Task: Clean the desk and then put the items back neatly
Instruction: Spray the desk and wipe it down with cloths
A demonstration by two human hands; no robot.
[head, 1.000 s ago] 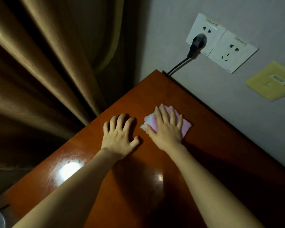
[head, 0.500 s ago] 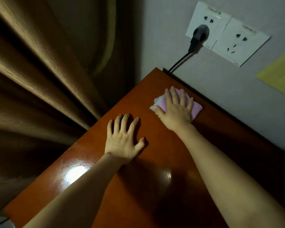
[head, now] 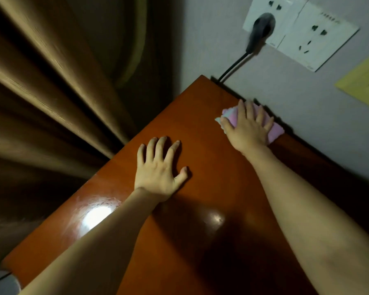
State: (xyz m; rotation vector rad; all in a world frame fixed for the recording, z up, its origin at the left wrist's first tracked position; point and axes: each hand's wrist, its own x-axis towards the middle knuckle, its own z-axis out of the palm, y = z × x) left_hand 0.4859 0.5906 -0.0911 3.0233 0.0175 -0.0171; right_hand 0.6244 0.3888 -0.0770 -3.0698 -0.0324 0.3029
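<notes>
A glossy red-brown wooden desk [head: 200, 241] fills the lower middle of the view. A folded pink cloth [head: 275, 132] lies at the desk's far edge against the wall. My right hand [head: 248, 129] lies flat on the cloth with straight fingers and presses it down. Nearer to me, my left hand [head: 159, 170] rests palm down on the bare wood with its fingers spread and holds nothing.
Brown curtains [head: 51, 92] hang along the desk's left edge. On the grey wall behind are white sockets [head: 303, 33] with a black plug [head: 259, 28], whose cable drops behind the desk, and a yellow plate [head: 364, 81]. A lamp glare [head: 96, 218] shines on the wood.
My right hand has slid the pink cloth away from me to the desk's far edge at the wall. My left hand has stayed flat on the wood.
</notes>
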